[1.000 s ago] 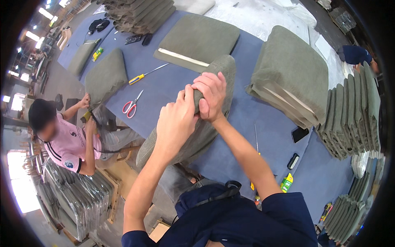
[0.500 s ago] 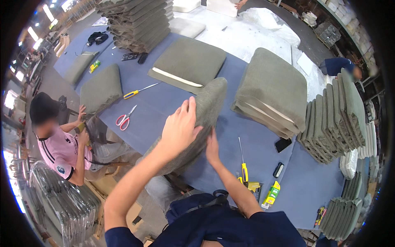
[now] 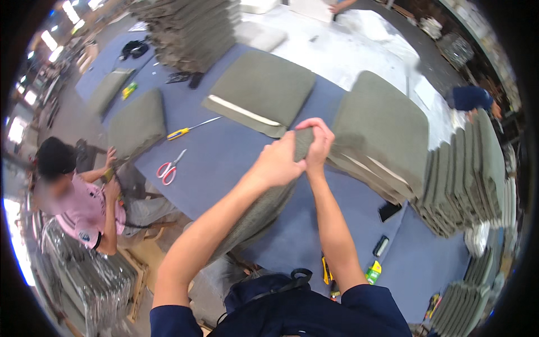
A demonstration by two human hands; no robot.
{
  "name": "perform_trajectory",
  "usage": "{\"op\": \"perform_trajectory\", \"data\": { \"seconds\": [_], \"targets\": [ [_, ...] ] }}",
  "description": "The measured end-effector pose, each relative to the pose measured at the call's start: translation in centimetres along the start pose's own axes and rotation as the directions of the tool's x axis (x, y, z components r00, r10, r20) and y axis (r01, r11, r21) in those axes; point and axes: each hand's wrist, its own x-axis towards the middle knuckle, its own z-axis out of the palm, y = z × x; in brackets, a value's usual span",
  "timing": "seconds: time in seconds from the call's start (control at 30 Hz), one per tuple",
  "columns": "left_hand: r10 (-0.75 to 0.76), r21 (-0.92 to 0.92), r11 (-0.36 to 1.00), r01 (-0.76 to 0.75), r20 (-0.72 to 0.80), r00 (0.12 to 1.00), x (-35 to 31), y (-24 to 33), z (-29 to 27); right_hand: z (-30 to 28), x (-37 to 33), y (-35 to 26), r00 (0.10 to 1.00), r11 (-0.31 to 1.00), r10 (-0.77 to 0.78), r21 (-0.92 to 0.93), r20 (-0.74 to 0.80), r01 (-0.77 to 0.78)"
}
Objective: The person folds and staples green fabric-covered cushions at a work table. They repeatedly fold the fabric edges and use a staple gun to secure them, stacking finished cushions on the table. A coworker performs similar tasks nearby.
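Observation:
A grey-green fabric-covered cushion (image 3: 269, 205) stands tilted on edge in front of me, its lower part close to my lap. My left hand (image 3: 281, 162) is closed on its upper side. At the top corner, my right hand (image 3: 319, 147) wraps its fingers over the cover, close beside the left. My left forearm hides part of the cushion. Just beyond lies another cushion (image 3: 261, 84), its cover open along the near edge with white filling showing. To the right is a stack of cushions (image 3: 384, 123) with similar white edges.
The blue-topped table (image 3: 224, 163) holds red-handled scissors (image 3: 167, 172), a yellow-handled screwdriver (image 3: 178, 133), a phone (image 3: 389, 212) and a yellow-green packet (image 3: 373, 272). A tall pile of covers (image 3: 193, 33) rises at the back. At left, a seated person (image 3: 84, 196) works on another cushion (image 3: 137, 121).
My right hand has risen from the cushion's right side to its top corner and gripped there. My left hand has shifted right and closed on the edge. The cushion's top has tipped lower.

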Motion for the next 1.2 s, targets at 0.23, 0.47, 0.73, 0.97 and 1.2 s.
{"op": "perform_trajectory", "data": {
  "seconds": [0.23,0.47,0.73,0.97,1.2],
  "targets": [
    [0.067,0.291,0.957,-0.008,-0.193,0.979,-1.5,1.3,-0.5,3.0,-0.1,1.6,0.992,0.993,-0.110,-0.048,-0.065,0.107],
    [0.271,-0.080,0.957,-0.280,-0.103,0.957,-8.8,-2.3,-2.6,-1.0,-0.5,2.0,0.997,0.997,-0.077,-0.010,0.013,0.077],
    [0.012,-0.158,0.985,-0.067,-0.327,0.945,-31.9,-3.8,0.2,-2.8,-1.0,-8.5,0.944,0.899,0.015,-0.417,0.328,0.131],
    [0.600,0.460,0.777,-0.430,-0.749,0.281,-38.7,5.3,-6.0,9.2,-4.4,-11.8,0.432,0.633,0.538,-0.685,0.724,0.360],
    [0.316,0.249,0.620,-0.744,-0.947,-0.054,-44.1,14.1,-7.0,13.8,-3.8,-11.0,0.498,0.690,0.412,-0.618,0.763,0.376]
  ]
}}
